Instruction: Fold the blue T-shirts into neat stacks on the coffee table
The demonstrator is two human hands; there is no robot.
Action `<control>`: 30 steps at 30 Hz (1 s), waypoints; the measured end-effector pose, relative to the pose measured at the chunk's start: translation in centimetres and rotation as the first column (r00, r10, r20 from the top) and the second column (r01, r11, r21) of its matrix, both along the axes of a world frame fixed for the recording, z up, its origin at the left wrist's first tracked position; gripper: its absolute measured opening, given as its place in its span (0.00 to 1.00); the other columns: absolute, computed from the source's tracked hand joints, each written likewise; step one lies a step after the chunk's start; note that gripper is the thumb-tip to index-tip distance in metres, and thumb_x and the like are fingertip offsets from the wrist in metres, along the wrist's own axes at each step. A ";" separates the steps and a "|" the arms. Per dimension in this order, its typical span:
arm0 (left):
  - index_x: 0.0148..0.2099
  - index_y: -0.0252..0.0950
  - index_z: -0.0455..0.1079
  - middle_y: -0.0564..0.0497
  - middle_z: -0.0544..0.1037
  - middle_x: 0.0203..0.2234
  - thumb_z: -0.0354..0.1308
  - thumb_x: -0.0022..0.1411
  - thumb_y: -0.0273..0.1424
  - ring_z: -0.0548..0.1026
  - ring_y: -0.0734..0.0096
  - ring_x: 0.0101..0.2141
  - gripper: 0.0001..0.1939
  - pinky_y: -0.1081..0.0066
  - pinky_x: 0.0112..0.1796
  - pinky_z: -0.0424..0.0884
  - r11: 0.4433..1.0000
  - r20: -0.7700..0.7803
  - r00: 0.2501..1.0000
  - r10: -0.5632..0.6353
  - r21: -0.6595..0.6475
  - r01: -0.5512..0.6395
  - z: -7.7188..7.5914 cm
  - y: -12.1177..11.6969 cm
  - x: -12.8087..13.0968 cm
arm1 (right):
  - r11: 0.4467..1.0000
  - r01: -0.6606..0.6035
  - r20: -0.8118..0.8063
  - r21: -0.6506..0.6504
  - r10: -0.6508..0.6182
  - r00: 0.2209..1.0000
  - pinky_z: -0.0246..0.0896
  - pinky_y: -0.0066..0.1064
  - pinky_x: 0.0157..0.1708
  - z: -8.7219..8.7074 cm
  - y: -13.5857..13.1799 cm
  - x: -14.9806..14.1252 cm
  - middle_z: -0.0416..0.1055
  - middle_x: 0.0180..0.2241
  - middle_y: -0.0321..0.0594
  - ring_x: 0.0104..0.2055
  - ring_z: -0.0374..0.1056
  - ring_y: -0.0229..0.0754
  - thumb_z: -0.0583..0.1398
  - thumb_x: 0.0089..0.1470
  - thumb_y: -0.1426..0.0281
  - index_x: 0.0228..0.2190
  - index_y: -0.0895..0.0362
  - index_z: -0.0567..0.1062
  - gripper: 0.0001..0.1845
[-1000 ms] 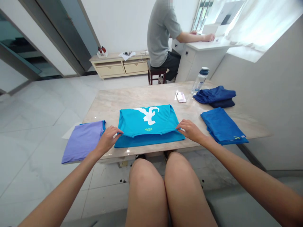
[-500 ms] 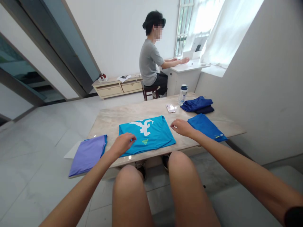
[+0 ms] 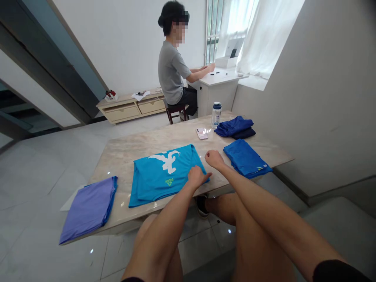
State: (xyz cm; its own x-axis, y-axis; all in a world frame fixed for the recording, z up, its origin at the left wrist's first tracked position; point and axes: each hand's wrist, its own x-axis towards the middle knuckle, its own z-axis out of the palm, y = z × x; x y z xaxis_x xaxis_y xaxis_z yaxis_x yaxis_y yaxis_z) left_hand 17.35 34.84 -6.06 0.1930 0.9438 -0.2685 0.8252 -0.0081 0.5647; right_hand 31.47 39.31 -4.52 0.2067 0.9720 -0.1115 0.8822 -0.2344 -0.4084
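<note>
turquoise t-shirt [image 3: 161, 176] folded flat on the marble worktop [image 3: 114, 168], white print up and small yellow-green logo toward the near edge, same flat shape as half a second ago. left hand [image 3: 197, 176] now across at the shirt's right edge, moved over from the middle of the near side, fingers curled down onto the cloth; whether pinching or only resting, impossible to tell. right hand [image 3: 214, 158] just beside that edge and close to the left, curled narrow around nothing. both arms stretched forward and converging above the thighs. just right of the right hand, a folded blue garment [image 3: 245, 158]; farther off, a navy stack [image 3: 235, 127], a phone [image 3: 201, 133] and a water bottle [image 3: 216, 114]. at far left of the worktop, a folded lavender shirt [image 3: 88, 209]. beyond, a seated person in a grey t-shirt [image 3: 172, 68], hands on a white desk [image 3: 220, 78].
</note>
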 end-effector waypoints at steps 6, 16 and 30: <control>0.49 0.28 0.81 0.20 0.81 0.53 0.71 0.58 0.25 0.78 0.34 0.61 0.15 0.52 0.60 0.72 0.992 0.113 0.987 0.115 -0.063 -0.109 -1.7 2.1 1.2 | 0.998 0.010 -0.021 -0.066 -0.011 1.000 0.73 0.33 0.51 -2.8 0.9 2.2 0.85 0.44 0.62 0.52 0.82 0.56 0.60 0.64 0.72 0.41 0.63 0.88 0.15; 0.33 0.34 0.81 0.29 0.86 0.39 0.69 0.59 0.30 0.85 0.44 0.46 0.05 0.58 0.46 0.77 0.964 0.189 0.981 -0.042 -0.251 0.090 1.9 -3.4 2.4 | 0.973 0.187 -0.176 -0.138 -0.210 0.962 0.76 0.36 0.34 -2.1 0.7 0.8 0.84 0.43 0.63 0.43 0.83 0.60 0.66 0.61 0.57 0.46 0.65 0.85 0.24; 0.46 0.33 0.79 0.44 0.86 0.36 0.71 0.54 0.26 0.82 0.65 0.35 0.16 0.72 0.35 0.75 0.905 0.596 0.683 0.422 -0.231 -0.357 1.8 -5.5 -16.0 | 0.974 0.200 -0.505 0.108 -0.119 0.855 0.73 0.31 0.27 3.1 3.0 -11.2 0.80 0.29 0.46 0.24 0.76 0.44 0.61 0.67 0.63 0.34 0.60 0.81 0.15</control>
